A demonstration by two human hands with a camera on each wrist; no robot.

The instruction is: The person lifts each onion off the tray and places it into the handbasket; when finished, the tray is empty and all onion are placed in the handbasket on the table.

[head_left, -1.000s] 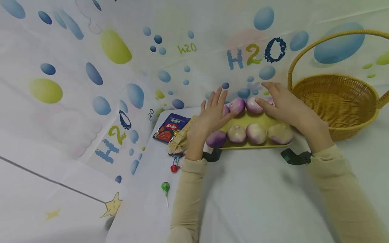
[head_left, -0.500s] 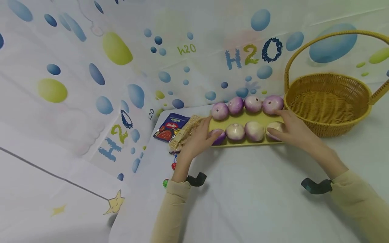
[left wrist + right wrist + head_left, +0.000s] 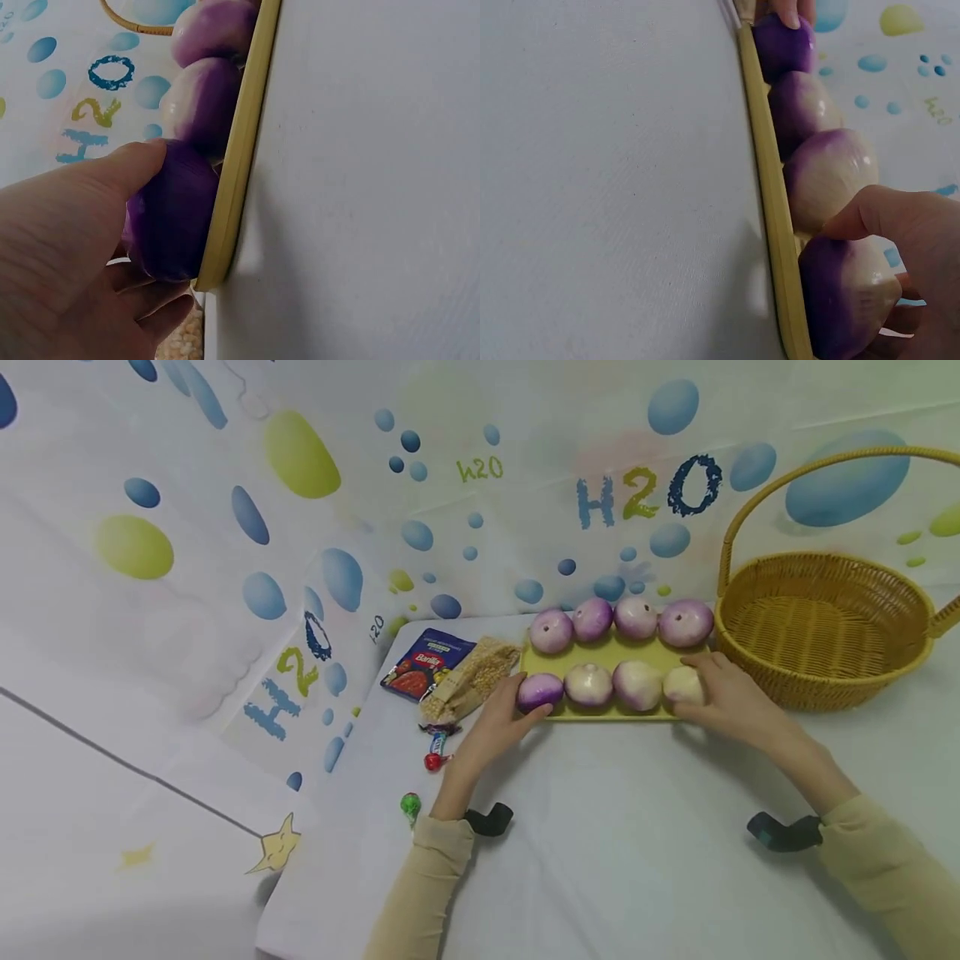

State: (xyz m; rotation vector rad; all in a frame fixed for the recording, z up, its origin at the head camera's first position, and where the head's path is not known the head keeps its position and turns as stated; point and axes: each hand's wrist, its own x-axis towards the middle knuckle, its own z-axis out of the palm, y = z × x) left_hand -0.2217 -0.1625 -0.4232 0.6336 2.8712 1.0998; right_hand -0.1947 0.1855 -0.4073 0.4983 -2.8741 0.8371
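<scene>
A yellow tray (image 3: pixel 600 653) bears two rows of purple-and-white turnips. My left hand (image 3: pixel 491 727) is at its left end, thumb and fingers round the dark purple turnip (image 3: pixel 176 214) of the front row, as the left wrist view shows. At the opposite end my right hand (image 3: pixel 731 700) grips the last front-row turnip (image 3: pixel 847 292), with the thumb on its near side and the fingers behind. Both held turnips sit in the tray. Between the hands lie two more front-row turnips, one mostly white (image 3: pixel 588 683). The back row, including a turnip (image 3: pixel 686 622) beside the basket, is untouched.
A wicker basket (image 3: pixel 825 681) with a tall handle stands right of the tray. Left of it lie a blue Barilla pouch (image 3: pixel 427 662), a bag of pale grains (image 3: pixel 472 678), a red-wrapped candy (image 3: pixel 432 762) and a green lollipop (image 3: pixel 410 804). A printed cloth hangs behind.
Both hands were raised over the tray with fingers spread. They have come down toward its two ends, and each now grips an end turnip of the front row.
</scene>
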